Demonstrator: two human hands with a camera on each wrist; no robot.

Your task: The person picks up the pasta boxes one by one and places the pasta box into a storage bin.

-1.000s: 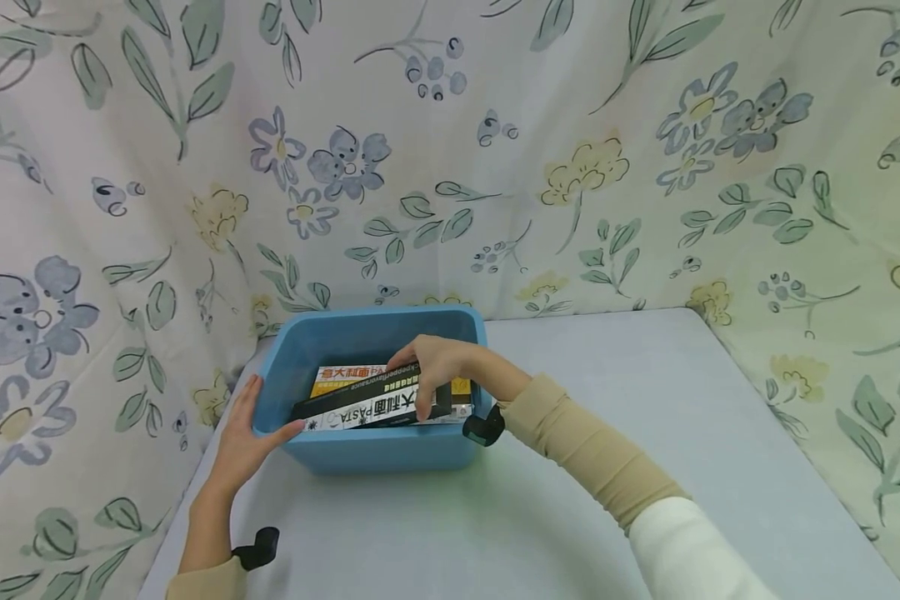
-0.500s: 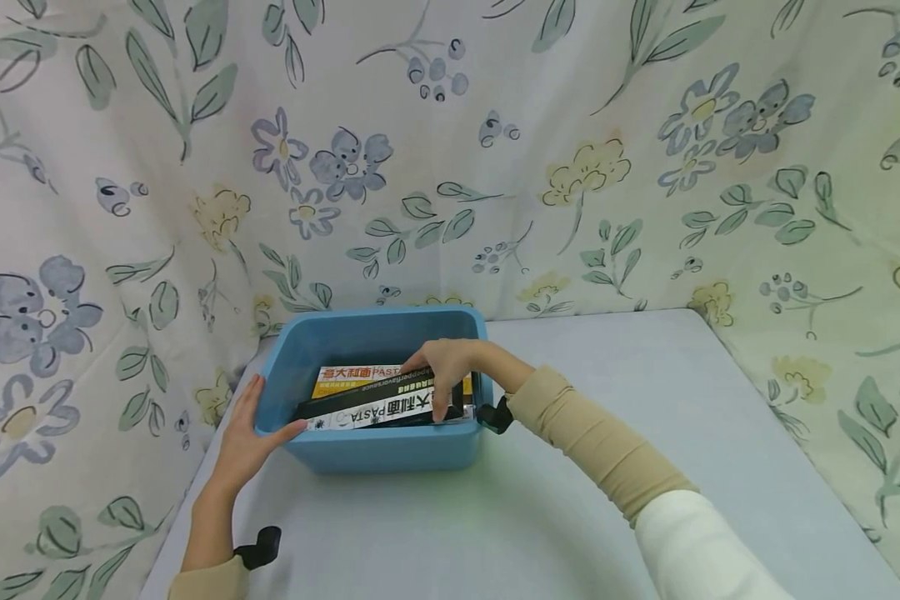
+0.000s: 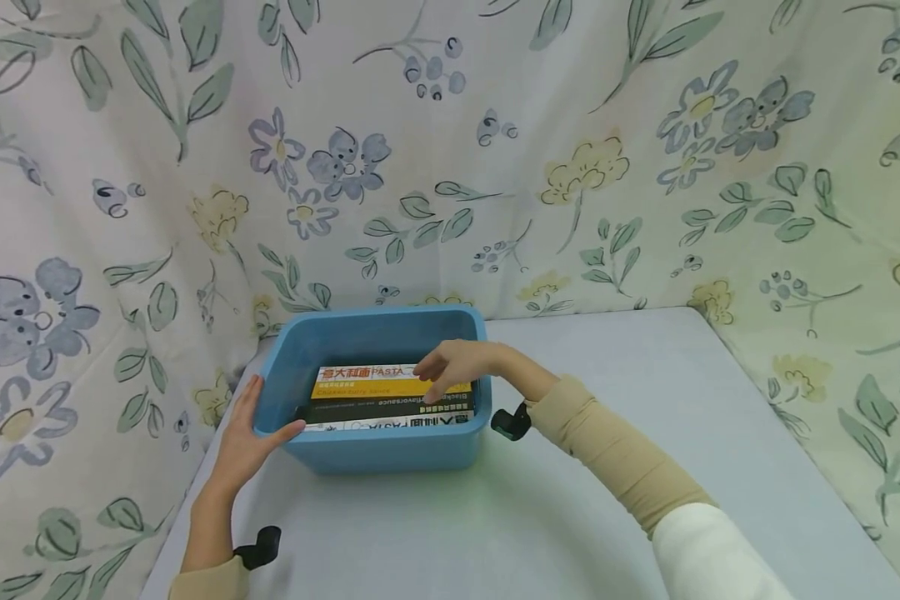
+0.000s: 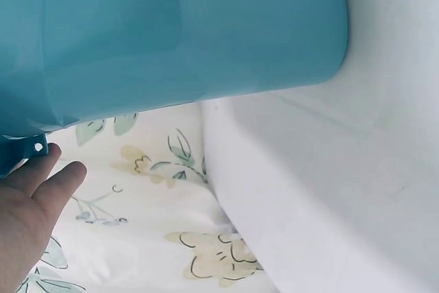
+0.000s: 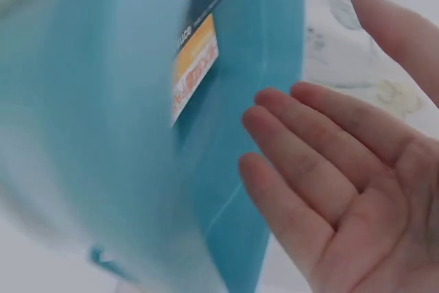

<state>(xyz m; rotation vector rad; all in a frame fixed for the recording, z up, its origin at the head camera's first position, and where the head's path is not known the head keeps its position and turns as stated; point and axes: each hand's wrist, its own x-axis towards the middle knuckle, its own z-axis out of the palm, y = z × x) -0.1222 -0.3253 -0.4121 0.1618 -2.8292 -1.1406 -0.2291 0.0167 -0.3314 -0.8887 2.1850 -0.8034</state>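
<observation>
A light-blue plastic bin [image 3: 382, 454] stands on the table's left half. Inside lie two long pasta boxes side by side. The farther pasta box [image 3: 356, 388] is yellow and white with red print. Nearer the front wall is a black-and-white pasta box [image 3: 375, 410], its black face marked with flavour-sauce lettering. My left hand [image 3: 246, 433] spans the bin's front left corner, thumb at the front rim and straight fingers along the left side. Fingers loose and holding nothing, my right hand [image 3: 461, 365] hovers over the boxes' right end; its palm shows in the right wrist view.
A pale cloth covers the table [image 3: 607, 417], which stretches to the right of the bin. Behind and beside it hangs a flower-printed curtain [image 3: 495, 167], close to the bin's back and left.
The black-and-white pasta box lay slanted under my right hand; it now lies level along the front wall. My right hand has let go of it and moved slightly right. My left hand stays put.
</observation>
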